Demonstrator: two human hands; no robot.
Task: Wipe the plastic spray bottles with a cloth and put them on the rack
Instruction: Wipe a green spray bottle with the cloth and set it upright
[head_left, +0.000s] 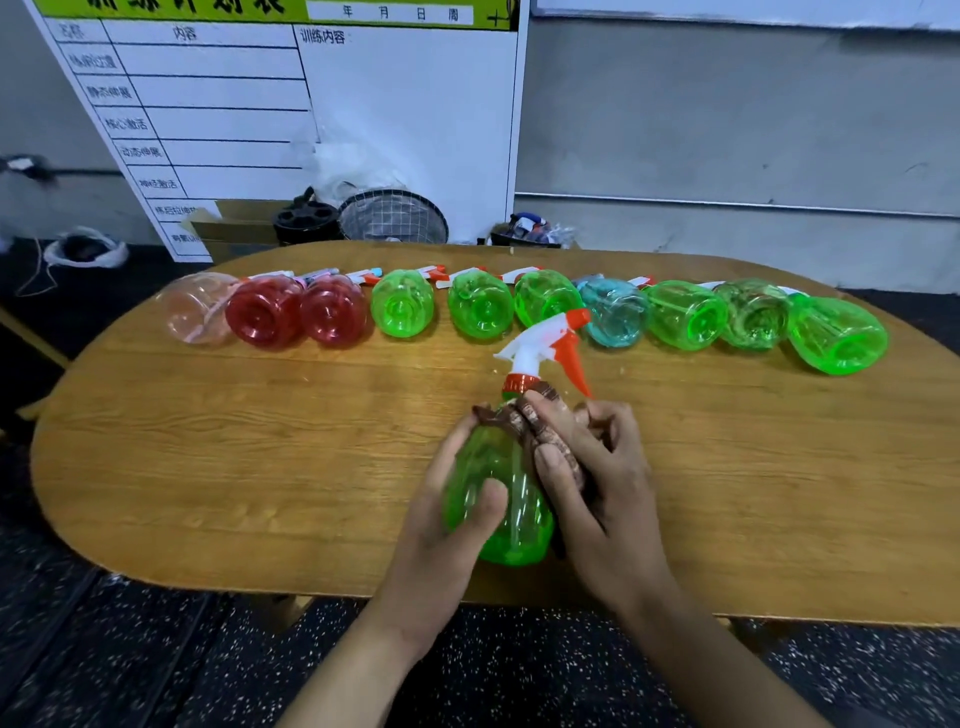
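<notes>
Near the front edge of the oval wooden counter (208, 467), my left hand (441, 519) grips a translucent green plastic spray bottle (498, 499) while my right hand (587, 467) pinches a brown cloth (524, 421) against its neck. Ten bottles lie along the far side; no rack shows, so most work remains.

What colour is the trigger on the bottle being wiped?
Orange trigger on a white spray head, clearest in the head view.

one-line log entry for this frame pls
phase: wiping | left hand: holds green bottle | right hand: presses brown cloth on its neck
</notes>
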